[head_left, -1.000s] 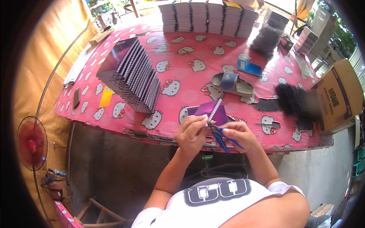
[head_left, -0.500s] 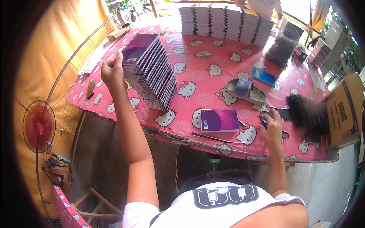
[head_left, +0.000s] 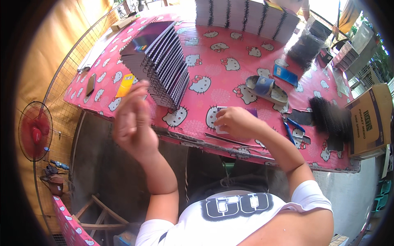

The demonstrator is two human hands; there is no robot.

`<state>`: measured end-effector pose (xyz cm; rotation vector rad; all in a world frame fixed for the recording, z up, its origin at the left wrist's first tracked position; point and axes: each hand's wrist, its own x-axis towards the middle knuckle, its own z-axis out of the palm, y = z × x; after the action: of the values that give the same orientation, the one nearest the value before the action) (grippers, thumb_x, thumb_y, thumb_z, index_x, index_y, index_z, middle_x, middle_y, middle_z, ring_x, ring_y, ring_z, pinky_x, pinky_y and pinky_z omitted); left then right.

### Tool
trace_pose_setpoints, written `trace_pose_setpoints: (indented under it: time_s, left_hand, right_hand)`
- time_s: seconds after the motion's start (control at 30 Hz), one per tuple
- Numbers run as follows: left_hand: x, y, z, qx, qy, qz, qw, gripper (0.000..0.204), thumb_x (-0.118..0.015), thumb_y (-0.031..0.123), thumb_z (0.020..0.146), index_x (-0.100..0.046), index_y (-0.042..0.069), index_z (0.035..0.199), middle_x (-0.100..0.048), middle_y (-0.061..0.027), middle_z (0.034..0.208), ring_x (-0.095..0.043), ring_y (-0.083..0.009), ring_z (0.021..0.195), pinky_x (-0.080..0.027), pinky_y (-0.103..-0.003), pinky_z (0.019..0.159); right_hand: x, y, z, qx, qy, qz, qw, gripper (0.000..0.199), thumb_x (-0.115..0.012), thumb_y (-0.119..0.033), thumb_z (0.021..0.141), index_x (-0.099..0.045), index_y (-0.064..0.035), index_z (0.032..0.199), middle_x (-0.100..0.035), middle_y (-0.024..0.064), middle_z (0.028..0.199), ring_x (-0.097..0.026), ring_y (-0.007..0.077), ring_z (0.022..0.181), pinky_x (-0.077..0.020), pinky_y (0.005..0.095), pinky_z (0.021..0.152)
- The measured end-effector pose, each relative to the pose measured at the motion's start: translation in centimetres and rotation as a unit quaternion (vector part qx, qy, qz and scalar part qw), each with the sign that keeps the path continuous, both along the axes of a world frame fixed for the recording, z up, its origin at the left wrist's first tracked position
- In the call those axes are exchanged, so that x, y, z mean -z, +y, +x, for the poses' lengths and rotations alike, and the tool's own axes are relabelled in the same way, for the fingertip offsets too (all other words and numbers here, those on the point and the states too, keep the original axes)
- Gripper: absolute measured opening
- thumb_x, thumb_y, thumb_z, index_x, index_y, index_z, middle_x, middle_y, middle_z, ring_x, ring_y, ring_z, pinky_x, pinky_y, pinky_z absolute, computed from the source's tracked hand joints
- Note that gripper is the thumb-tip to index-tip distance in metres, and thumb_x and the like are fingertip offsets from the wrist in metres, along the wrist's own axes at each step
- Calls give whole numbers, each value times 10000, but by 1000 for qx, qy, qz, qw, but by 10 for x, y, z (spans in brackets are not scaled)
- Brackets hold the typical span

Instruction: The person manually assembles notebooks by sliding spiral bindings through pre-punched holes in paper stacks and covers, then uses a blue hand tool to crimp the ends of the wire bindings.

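My right hand (head_left: 240, 122) reaches across a small purple spiral notebook (head_left: 253, 112) near the table's front edge, its bent fingers closed at the notebook's left side. Most of the cover is hidden under that hand. My left hand (head_left: 135, 123) is raised in front of the table edge, slightly blurred, with loosely bent fingers apart and nothing seen in them. Just beyond it rises a tall stack of purple spiral notebooks (head_left: 164, 65). Blue-handled pliers (head_left: 293, 129) lie on the table to the right of my right forearm.
A pink cartoon-print cover (head_left: 221, 96) spans the table. To the right are a slipper (head_left: 266, 90), a blue booklet (head_left: 285, 75), black spiral coils (head_left: 330, 121) and a cardboard box (head_left: 369, 123). Notebook stacks (head_left: 246, 18) line the back. A yellow card (head_left: 125, 85) and a phone (head_left: 90, 85) lie left.
My left hand has come off the notebook stack and moved down toward me. My right hand has let go of the pliers and moved left onto the single notebook.
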<state>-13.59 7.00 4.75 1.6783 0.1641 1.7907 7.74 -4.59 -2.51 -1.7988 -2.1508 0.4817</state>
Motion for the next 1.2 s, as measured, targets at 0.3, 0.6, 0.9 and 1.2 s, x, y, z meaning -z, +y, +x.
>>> trace_pose_setpoints:
  time_s: [0.3,0.6,0.9,1.2]
  left_hand:
    - [79,-33,36,273,137,-373,876,152,-604,12,899,-642,-33,1039,-674,-92,1000,-602,-86,900,-463,-206,788]
    - [103,-32,40,267,173,-425,848,152,-629,105,899,-657,-12,992,-685,-80,960,-624,-127,882,-479,-267,827]
    - [111,-33,40,263,197,-430,841,140,-609,106,911,-659,0,987,-683,-68,939,-616,-118,868,-477,-258,811]
    - [135,-28,49,232,204,-465,830,163,-589,72,914,-618,8,1061,-667,-65,983,-609,-105,878,-486,-238,814]
  right_hand:
    - [-3,0,-7,-24,-57,-1,998,236,-661,-85,729,-710,-88,960,-654,171,1061,-643,332,910,-514,418,796]
    - [2,-3,-8,-10,-83,29,996,226,-671,-105,722,-700,-89,946,-647,151,1024,-634,328,869,-514,424,767]
    - [0,-4,-3,-18,-27,68,997,116,-642,-97,728,-661,-51,833,-622,134,968,-625,321,855,-517,424,727]
    - [10,-10,-14,-12,-125,104,987,240,-654,-120,724,-708,-118,957,-610,148,1085,-617,303,901,-518,403,778]
